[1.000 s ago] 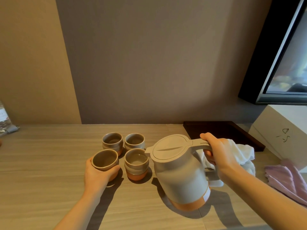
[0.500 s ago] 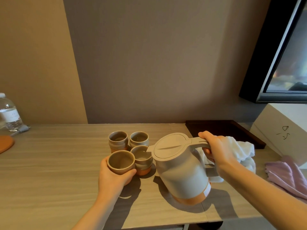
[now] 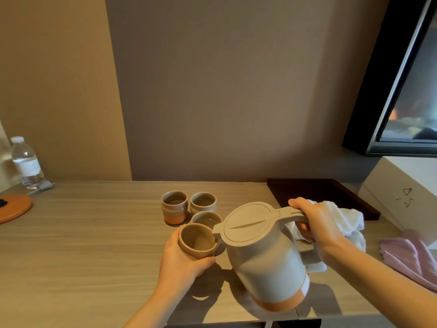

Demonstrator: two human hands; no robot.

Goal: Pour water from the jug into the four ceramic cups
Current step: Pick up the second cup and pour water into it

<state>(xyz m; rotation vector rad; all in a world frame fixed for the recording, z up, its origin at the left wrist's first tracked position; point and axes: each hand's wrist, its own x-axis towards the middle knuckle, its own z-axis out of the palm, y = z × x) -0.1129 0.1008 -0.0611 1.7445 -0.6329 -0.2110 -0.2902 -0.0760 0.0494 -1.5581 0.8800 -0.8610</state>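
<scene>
Your left hand [image 3: 182, 261] wraps the lifted cup [image 3: 197, 241] and holds it clear of the table [image 3: 82, 245], its rim just under the spout, so the water has little way to fall. Your right hand [image 3: 316, 223] grips the handle of the jug [image 3: 264, 254], which tilts toward the cup, likely to start the pour. The other three cups [image 3: 203, 202] stand grouped just behind, near enough to reach next.
</scene>
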